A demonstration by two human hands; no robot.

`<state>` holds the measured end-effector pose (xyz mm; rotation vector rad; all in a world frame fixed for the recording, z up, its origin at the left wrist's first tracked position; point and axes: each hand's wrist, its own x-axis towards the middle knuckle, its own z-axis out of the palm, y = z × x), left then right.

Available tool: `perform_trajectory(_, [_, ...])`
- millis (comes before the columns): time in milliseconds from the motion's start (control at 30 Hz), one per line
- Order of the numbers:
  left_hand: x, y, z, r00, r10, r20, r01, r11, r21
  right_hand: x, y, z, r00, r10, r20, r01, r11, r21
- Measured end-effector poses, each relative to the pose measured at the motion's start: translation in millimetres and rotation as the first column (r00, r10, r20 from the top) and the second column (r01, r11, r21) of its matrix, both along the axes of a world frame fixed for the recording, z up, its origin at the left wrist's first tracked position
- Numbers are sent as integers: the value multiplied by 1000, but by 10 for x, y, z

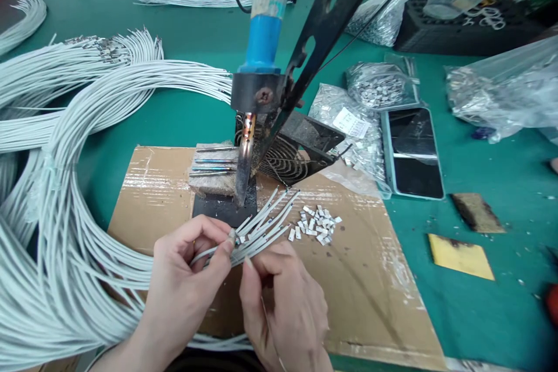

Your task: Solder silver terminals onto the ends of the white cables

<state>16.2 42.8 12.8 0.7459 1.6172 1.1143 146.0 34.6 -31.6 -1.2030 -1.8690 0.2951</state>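
Observation:
My left hand (185,279) is closed around a bundle of white wire ends (261,224) that fan out toward the upper right. My right hand (285,302) is closed just below them, its thumb and forefinger pinching near the bundle; what it pinches is too small to name. Both hands rest over a taped cardboard sheet (370,279). A small pile of metal terminals (317,225) lies right of the wire tips. Just beyond stands a blue-handled soldering iron (265,17) clamped tip-down in a black stand (305,70).
Large coils of white wire (65,186) fill the left side of the green table. Bags of terminals (379,84) and a phone (412,151) lie to the right. A yellow sponge (460,256) and a brown pad (477,212) sit at lower right. A small fan (283,157) stands behind the iron.

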Motion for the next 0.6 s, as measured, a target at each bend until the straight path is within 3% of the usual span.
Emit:
perform_trajectory(67, [-11,9,9,1000,15,9,-15,1000,1,-21,-28,-7,998,21,-65,-25,998,-55])
perform_trajectory(133, [-20,16,14,1000,28,-12,-28,1000,8,-25,-58,8,977,-58,-207,15,979,-205])
perform_trajectory(233, [-33,22,-3,998,35,-46,-34,999,30,-5,-67,59,849,-341,-404,114,864,-491])
perform_trajectory(300, [-47,25,-38,998,29,-56,-26,998,56,29,-36,85,751,-446,-487,72,788,-611])
perform_trajectory(367, [-65,29,-82,998,14,-62,-9,997,82,69,15,90,706,-396,-587,-75,782,-618])
perform_trajectory(467, [-83,34,-123,998,-8,-63,14,995,94,85,72,78,667,-227,-709,-291,797,-529])
perform_trajectory(533, [-79,37,-121,999,-7,-52,12,996,92,42,68,83,688,-218,-692,-310,774,-552])
perform_trajectory(600, [-68,39,-101,999,5,-38,-1,996,84,-22,42,100,765,-247,-595,-231,758,-611])
